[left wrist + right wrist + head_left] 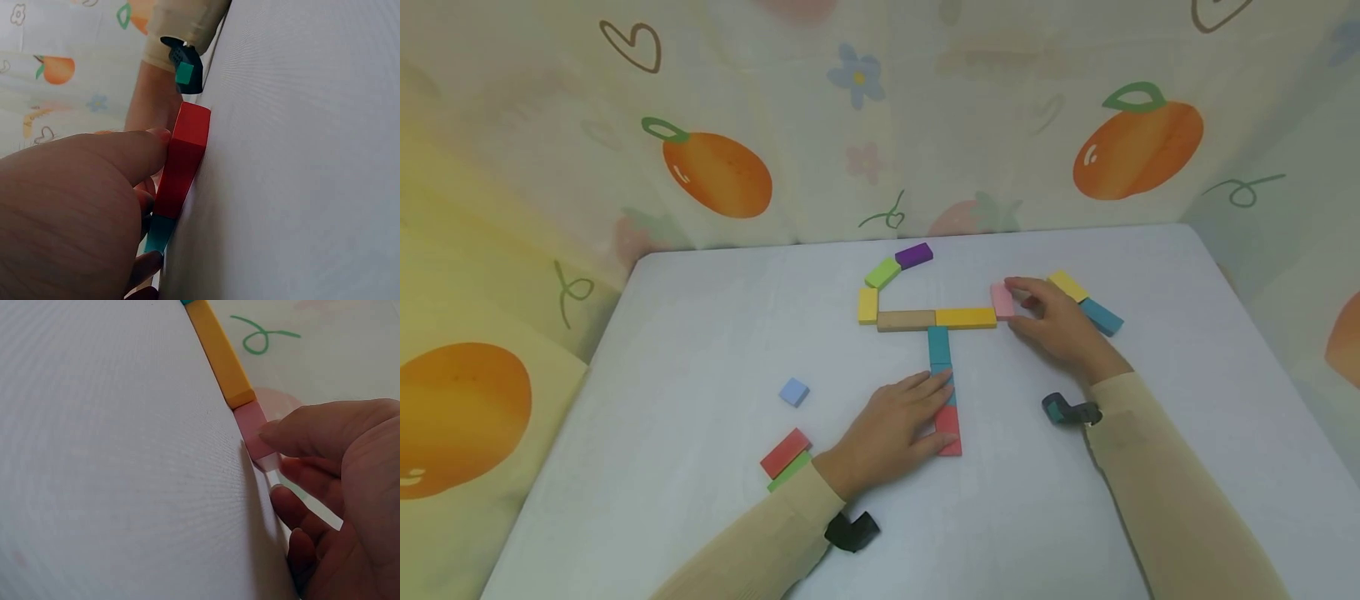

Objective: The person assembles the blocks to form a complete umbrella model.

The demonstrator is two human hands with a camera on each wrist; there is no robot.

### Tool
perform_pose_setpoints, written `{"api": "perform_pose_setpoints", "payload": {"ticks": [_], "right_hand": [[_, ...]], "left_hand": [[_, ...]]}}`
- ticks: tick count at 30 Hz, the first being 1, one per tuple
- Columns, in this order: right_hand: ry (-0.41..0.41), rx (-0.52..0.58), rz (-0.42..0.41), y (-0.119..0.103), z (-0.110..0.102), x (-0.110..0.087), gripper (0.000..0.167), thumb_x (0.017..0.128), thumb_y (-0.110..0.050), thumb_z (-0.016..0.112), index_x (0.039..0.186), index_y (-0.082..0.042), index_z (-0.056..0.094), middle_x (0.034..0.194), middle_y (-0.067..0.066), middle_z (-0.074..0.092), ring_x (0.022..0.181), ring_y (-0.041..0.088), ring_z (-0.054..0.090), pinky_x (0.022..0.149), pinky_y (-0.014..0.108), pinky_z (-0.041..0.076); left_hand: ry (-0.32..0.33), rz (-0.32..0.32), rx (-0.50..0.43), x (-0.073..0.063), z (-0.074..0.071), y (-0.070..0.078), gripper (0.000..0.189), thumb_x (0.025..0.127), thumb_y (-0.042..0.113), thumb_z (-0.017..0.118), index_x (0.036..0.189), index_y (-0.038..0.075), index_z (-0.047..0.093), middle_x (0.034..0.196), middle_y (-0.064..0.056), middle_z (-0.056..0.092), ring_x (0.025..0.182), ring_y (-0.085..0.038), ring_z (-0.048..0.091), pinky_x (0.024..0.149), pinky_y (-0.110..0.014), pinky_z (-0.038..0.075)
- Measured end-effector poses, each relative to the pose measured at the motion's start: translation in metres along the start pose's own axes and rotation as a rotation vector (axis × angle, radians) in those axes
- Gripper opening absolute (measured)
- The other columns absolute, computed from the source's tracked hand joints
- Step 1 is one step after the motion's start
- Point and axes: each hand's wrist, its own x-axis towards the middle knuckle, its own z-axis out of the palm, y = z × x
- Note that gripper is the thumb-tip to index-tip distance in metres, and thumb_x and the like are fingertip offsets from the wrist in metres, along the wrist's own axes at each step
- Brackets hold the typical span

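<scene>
My right hand [1060, 329] pinches a pink block [1002, 302] between thumb and index finger, at the right end of a long yellow block [966, 318]. In the right wrist view the pink block [253, 428] meets the yellow block's end [225, 359]. My left hand [887, 429] lies with extended fingers over a column of blocks. Its thumb touches the red block [950, 421] at the bottom, and its fingers partly cover a blue block above. A teal block [938, 344] tops the column, just under the yellow one.
Left of the yellow block runs a tan block [906, 321], then a yellow [868, 306], a green [882, 272] and a purple block [914, 255] in a curve. Loose blocks lie aside: light blue [793, 392], red [786, 452], green [790, 472], yellow [1067, 286], blue [1101, 317].
</scene>
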Motion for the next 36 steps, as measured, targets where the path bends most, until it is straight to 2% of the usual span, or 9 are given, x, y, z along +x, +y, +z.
{"api": "perform_pose_setpoints", "payload": {"ticks": [17, 28, 30, 36], "right_hand": [[0.003, 0.01, 0.017, -0.002, 0.002, 0.0, 0.066, 0.107, -0.02, 0.071, 0.167, -0.019, 0.045, 0.165, 0.012, 0.045, 0.14, 0.038, 0.046, 0.117, 0.063, 0.04], [0.042, 0.048, 0.02, 0.0, -0.001, -0.007, 0.065, 0.107, -0.027, 0.069, 0.167, -0.02, 0.045, 0.161, 0.014, 0.046, 0.132, 0.042, 0.052, 0.108, 0.064, 0.048], [0.062, 0.061, 0.004, 0.002, -0.004, -0.008, 0.062, 0.108, -0.026, 0.068, 0.166, -0.019, 0.047, 0.159, 0.015, 0.048, 0.13, 0.042, 0.053, 0.107, 0.064, 0.049], [0.171, 0.084, -0.11, 0.003, -0.016, -0.012, 0.054, 0.108, -0.016, 0.067, 0.159, -0.008, 0.052, 0.156, 0.017, 0.052, 0.129, 0.04, 0.057, 0.106, 0.061, 0.049]], "left_hand": [[-0.011, -0.014, -0.015, -0.001, 0.0, -0.001, 0.071, 0.107, 0.05, 0.068, 0.165, 0.013, 0.049, 0.173, 0.002, 0.037, 0.159, -0.024, 0.033, 0.123, -0.049, 0.035], [-0.012, -0.008, -0.004, 0.0, 0.001, -0.001, 0.072, 0.107, 0.05, 0.068, 0.165, 0.013, 0.049, 0.173, 0.002, 0.037, 0.159, -0.024, 0.034, 0.123, -0.048, 0.035], [-0.006, -0.001, -0.003, 0.0, 0.001, 0.0, 0.071, 0.107, 0.049, 0.068, 0.165, 0.013, 0.049, 0.173, 0.001, 0.038, 0.158, -0.024, 0.035, 0.123, -0.048, 0.035], [0.01, 0.014, 0.004, -0.001, 0.0, 0.0, 0.071, 0.107, 0.048, 0.068, 0.164, 0.011, 0.05, 0.172, -0.001, 0.039, 0.158, -0.026, 0.036, 0.122, -0.05, 0.037]]}}
